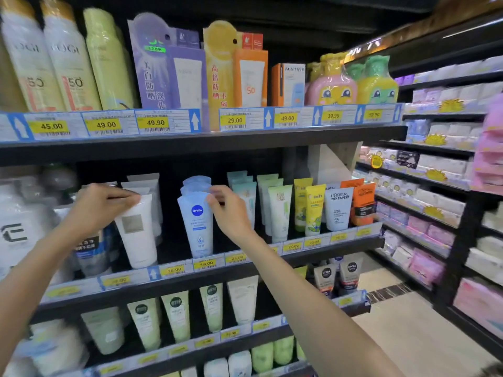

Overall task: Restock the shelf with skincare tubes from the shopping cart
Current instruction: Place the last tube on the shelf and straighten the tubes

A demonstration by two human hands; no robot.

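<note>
L hand [102, 205] pinches white tube [136, 229] top, R hand [228, 210] pinches blue tube [196, 221] top, both on mid shelf [174, 278]. Risk: tubes stand on caps w/ gap btwn, a nudge could tip rows behind.

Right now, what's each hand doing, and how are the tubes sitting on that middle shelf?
Left hand: pinches the white tube's top.
Plain white plastic tube: tilted, cap down on the shelf.
Right hand: fingers at the blue tube's top edge.
Pale blue Nivea tube: upright, cap down, front of its row.
Black middle shelf: stocked with tubes.
</note>
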